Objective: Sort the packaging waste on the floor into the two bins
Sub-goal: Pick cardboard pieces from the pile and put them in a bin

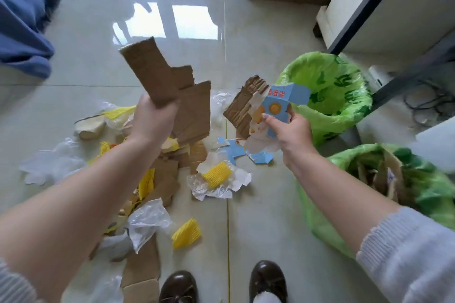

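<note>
On the pale tiled floor (258, 216), a heap of packaging waste (152, 179) lies left of the two green-lined bins: brown cardboard scraps, clear plastic wrap, yellow foam netting and torn blue paper.

Above that heap, the left hand (151, 122) is closed in a fist round the lower end of a long brown cardboard strip (150, 74), which stands up and tilts to the left; the bare forearm reaches up from the lower left corner, its pale sleeve pushed back.

Between the heap and the bins, the right hand (291, 131) is raised, fingers pinched on a blue printed carton piece with orange circles (280, 106), with a torn corrugated brown cardboard piece (243, 103) and white paper bunched in the same grip. Its forearm comes in from the lower right, in a pale knitted sleeve (406, 248).

The farther bin with a bright green plastic liner (327, 91), just right of the right hand, looks empty inside. The nearer bin with a green liner (320, 219), beside the right forearm, holds brown cardboard scraps (379, 172).
</note>
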`<state>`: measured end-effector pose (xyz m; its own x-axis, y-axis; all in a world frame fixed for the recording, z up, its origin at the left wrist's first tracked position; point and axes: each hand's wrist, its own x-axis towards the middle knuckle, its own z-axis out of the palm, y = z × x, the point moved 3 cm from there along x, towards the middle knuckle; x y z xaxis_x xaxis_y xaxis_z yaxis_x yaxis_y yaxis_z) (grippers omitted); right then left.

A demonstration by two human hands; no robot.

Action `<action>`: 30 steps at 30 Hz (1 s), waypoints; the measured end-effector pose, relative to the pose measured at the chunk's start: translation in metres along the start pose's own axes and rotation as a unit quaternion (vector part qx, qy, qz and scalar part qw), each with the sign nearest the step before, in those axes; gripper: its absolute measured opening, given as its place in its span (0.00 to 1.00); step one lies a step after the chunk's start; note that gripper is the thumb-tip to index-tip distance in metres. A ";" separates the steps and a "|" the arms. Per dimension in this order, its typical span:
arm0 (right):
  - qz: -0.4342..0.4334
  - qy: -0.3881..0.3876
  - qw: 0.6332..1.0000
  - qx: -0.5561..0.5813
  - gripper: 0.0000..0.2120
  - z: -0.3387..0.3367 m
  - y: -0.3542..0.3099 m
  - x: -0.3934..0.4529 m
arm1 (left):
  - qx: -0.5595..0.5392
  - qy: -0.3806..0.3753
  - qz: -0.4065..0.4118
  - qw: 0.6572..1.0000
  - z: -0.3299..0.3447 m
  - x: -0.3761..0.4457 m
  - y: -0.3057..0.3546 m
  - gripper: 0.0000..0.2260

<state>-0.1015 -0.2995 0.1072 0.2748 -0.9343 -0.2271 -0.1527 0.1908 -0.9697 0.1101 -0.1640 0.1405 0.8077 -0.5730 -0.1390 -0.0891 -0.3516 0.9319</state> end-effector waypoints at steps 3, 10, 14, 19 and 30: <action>-0.020 0.016 1.000 0.001 0.09 -0.040 -0.035 -0.037 | -0.025 -0.062 0.014 0.998 0.015 -0.035 0.045 0.04; -0.022 0.145 0.989 -0.031 0.03 -0.154 -0.081 -0.107 | -0.071 -0.252 0.027 0.965 0.089 -0.140 0.132 0.10; -0.011 0.219 0.974 -0.061 0.06 -0.218 -0.089 -0.140 | -0.100 -0.299 0.027 0.949 0.135 -0.192 0.149 0.10; 0.014 0.254 0.962 -0.102 0.10 -0.276 -0.077 -0.161 | -0.145 -0.317 -0.011 0.937 0.179 -0.228 0.150 0.14; 0.140 0.191 0.946 -0.222 0.09 -0.290 -0.009 -0.131 | -0.031 -0.364 -0.031 0.930 0.253 -0.244 0.092 0.09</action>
<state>-0.4114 -0.2667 0.1718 -0.1853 -0.9229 -0.3374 -0.5757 0.3802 -0.7239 -0.2430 -0.2438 0.1749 0.1990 -0.9109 -0.3614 -0.0030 -0.3694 0.9293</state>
